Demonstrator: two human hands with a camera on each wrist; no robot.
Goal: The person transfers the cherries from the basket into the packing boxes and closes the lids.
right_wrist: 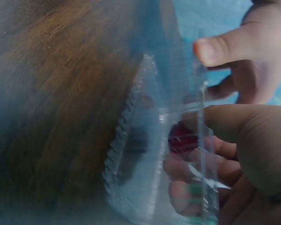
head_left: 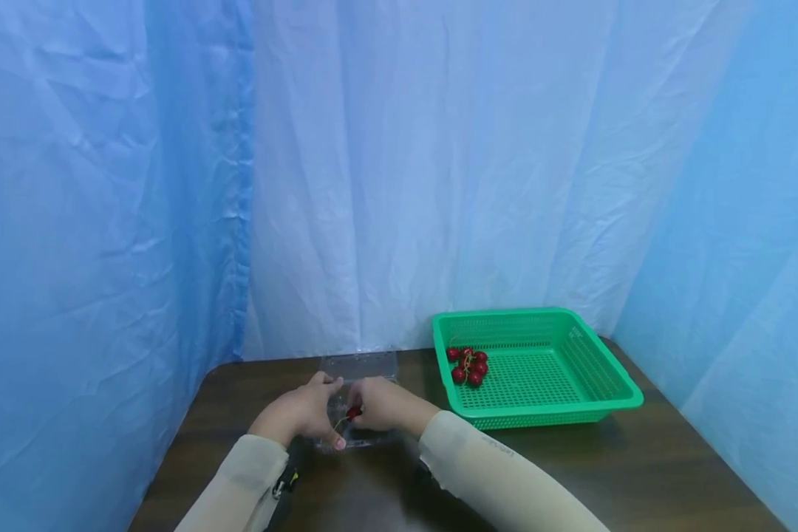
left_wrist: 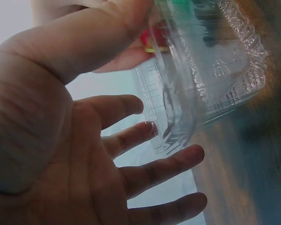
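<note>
A clear plastic box (head_left: 366, 443) stands on the table with its lid (head_left: 362, 364) folded back. Inside it, my right hand (head_left: 380, 403) pinches a red cherry (head_left: 353, 414) whose thin stem points left. Through the clear wall, the right wrist view shows this cherry (right_wrist: 181, 138) between thumb and fingers. My left hand (head_left: 309, 412) is at the box's left side, thumb toward the front and fingers toward the back. In the left wrist view its fingers (left_wrist: 166, 171) are spread and fairly straight beside the box wall; how firmly it touches, I cannot tell.
A green mesh basket (head_left: 539, 417) stands at the right of the dark wooden table (head_left: 638, 473). Several cherries (head_left: 468, 366) lie bunched in its left end. Blue-white curtains (head_left: 406, 185) hang behind the table and along both sides.
</note>
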